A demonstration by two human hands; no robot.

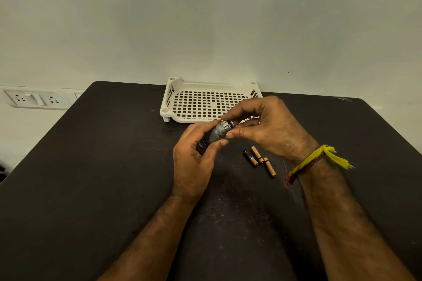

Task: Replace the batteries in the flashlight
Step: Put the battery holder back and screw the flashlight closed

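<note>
A small silver-grey flashlight (218,132) is held above the dark table, tilted up to the right. My left hand (194,159) wraps its lower body. The thumb and fingers of my right hand (267,128) pinch the flashlight's upper end (228,124); I cannot tell whether that end piece is separate from the body. Three copper-and-black batteries (260,159) lie loose on the table just right of my left hand, below my right palm. The flashlight's lower end is hidden in my left fist.
A white perforated plastic tray (182,100) stands at the table's far edge, behind my hands. The dark table (91,166) meets a pale wall with a socket strip (36,98) at the left. A yellow thread circles my right wrist (319,157).
</note>
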